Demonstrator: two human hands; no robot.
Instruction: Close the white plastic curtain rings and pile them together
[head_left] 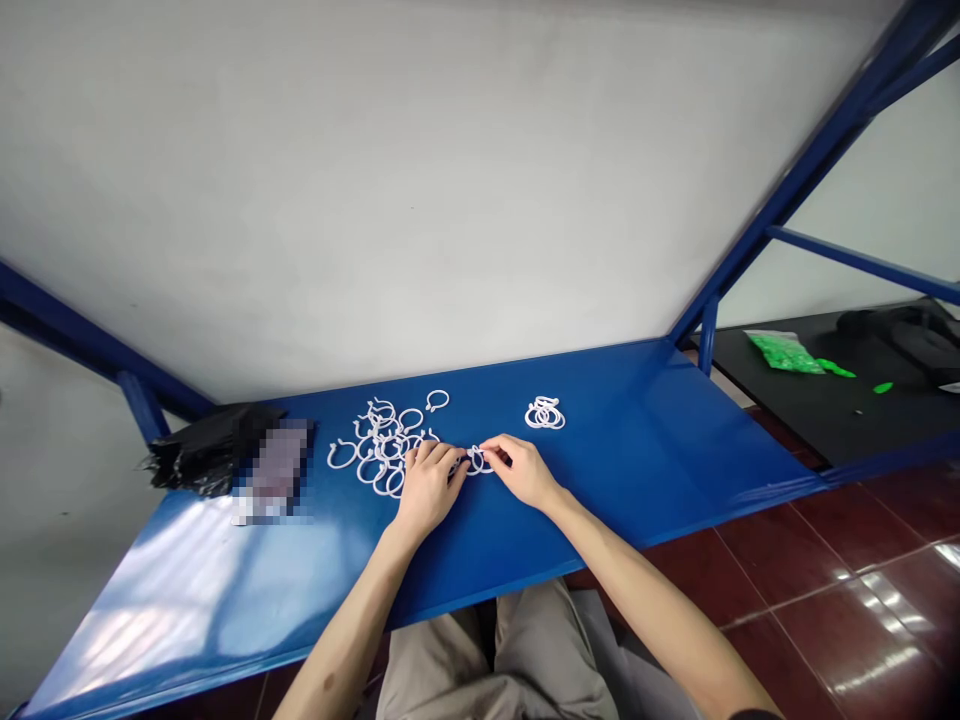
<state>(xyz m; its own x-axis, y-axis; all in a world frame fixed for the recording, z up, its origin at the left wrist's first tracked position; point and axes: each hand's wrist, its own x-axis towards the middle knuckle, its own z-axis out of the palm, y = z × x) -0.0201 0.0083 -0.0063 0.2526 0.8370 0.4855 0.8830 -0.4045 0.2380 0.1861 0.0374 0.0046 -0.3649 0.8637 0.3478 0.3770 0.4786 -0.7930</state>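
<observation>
A scatter of several white plastic rings (379, 440) lies on the blue table (637, 450). My left hand (429, 485) and my right hand (525, 470) meet over the table, and both pinch small white rings (478, 461) held between their fingertips. The left hand's fingers rest at the right edge of the loose scatter. A small stacked bunch of white rings (545, 413) lies apart, just beyond my right hand. One single ring (437, 400) sits at the far side of the scatter.
A heap of black plastic bags (199, 452) sits at the table's left, next to a blurred patch. A white wall rises behind. To the right, a black table (862, 410) holds a green bag (784, 352) and green bits. Blue frame bars (810, 170) slant overhead.
</observation>
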